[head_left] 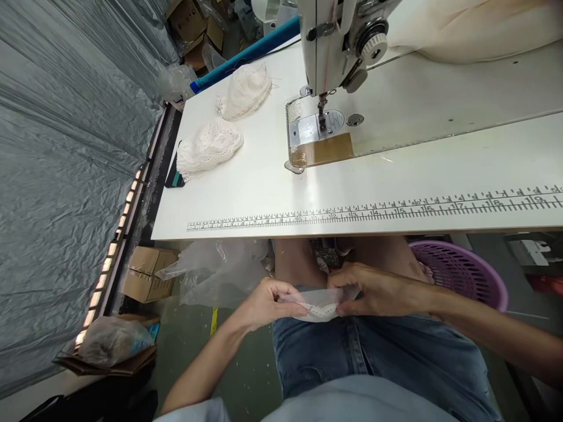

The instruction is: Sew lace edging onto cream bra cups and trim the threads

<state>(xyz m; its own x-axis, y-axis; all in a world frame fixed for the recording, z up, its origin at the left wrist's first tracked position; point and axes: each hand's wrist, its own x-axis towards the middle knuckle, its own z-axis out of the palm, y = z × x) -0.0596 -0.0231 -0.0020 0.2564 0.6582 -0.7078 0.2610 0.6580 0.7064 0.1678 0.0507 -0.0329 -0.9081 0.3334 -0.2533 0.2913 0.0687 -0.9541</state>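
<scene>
Between my two hands, over my lap and below the table's front edge, is a small piece of white sheer fabric with lace trim (320,310). My left hand (276,305) pinches its left end between thumb and fingers. At the other end, my right hand (358,291) grips it the same way. The piece is folded or curved, and its far side is partly hidden by my fingers. On the table lie two white lace pieces, one nearer (210,146) and a second lace piece (246,92) with loose threads behind it.
A sewing machine (323,53) stands on the white table (255,193), which has a printed ruler (352,212) along its front. Pale fabric (475,29) lies back right. A purple basket (492,275) is below right; a cardboard box (147,272) and plastic bags (211,272) are lower left.
</scene>
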